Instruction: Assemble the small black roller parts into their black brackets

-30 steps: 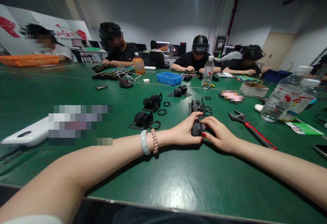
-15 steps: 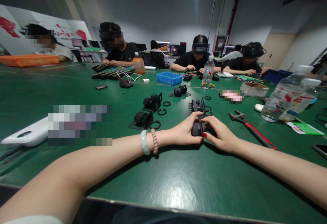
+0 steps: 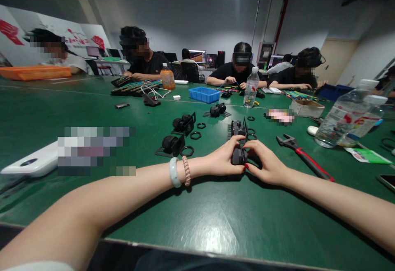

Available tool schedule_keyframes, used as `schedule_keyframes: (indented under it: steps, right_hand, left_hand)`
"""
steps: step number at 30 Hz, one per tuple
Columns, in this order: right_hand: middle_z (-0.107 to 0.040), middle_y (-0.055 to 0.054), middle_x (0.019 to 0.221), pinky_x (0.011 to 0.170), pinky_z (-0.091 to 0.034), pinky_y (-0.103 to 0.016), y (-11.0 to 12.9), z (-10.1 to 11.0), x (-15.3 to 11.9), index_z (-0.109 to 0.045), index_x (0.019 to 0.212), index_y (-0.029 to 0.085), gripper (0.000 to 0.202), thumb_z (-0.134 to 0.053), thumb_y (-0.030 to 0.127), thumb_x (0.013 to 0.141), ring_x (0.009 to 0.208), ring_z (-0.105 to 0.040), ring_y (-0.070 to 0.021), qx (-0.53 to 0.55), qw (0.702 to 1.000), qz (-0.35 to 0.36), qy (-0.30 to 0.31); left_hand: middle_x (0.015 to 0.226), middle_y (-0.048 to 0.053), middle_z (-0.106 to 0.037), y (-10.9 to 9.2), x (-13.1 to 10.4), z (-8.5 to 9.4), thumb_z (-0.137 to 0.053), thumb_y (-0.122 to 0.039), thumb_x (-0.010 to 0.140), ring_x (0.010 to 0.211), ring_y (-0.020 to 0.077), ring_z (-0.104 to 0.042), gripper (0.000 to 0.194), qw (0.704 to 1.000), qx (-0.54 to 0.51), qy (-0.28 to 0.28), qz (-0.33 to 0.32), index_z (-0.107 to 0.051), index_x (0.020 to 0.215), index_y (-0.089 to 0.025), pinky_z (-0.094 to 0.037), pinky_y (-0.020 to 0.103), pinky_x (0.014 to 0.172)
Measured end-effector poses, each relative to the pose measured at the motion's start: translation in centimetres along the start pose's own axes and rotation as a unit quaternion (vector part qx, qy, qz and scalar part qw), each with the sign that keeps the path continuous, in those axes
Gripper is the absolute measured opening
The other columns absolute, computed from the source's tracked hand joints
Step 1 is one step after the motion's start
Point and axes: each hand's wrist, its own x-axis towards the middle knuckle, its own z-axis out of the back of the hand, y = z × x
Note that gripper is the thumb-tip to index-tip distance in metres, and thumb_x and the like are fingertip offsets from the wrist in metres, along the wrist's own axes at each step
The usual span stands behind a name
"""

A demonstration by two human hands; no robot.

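Note:
Above the green table, my left hand (image 3: 226, 158) closes its fingers and thumb around a black ribbed fitting (image 3: 238, 155). From the other side, my right hand (image 3: 268, 162) pinches the same fitting's right edge with fingertips and thumb. Part of the fitting is hidden behind my fingers. Just beyond it stands a similar black fitting with an upright plate (image 3: 239, 127), and black rings (image 3: 252, 131) lie to its right. More such fittings sit left of my hands, among them a near one (image 3: 170, 144) with a black ring (image 3: 187, 151) beside it.
An adjustable wrench (image 3: 305, 155) with red-and-black handle lies right of my hands. Clear plastic bottles (image 3: 342, 114) stand farther right. A white device (image 3: 33, 160) is at left. Beyond are a blue tray (image 3: 204, 94), an orange drink bottle (image 3: 167, 77) and several co-workers.
The black fitting has turned slightly between my fingers, showing more of its rounded ribbed side. My arms stay in place. Across the table, a co-worker at right has shifted slightly.

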Motion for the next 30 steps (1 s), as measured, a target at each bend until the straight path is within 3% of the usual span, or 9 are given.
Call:
schedule_keyframes:
  steps: [30]
  right_hand:
    - [-0.049,-0.009,0.104,0.082,-0.043,-0.037,-0.1,0.14,-0.01,-0.039,0.111,0.02,0.041,-0.052,0.017,0.072,0.094,-0.049,-0.0218,-0.004,0.999,-0.02,0.033]
  left_hand:
    - [0.113,0.01,-0.043,-0.19,0.13,0.07,-0.061,-0.022,0.062,0.102,0.0226,-0.047,0.073,1.0,-0.002,-0.003,0.011,-0.023,0.124,-0.016,-0.04,0.038,0.087]
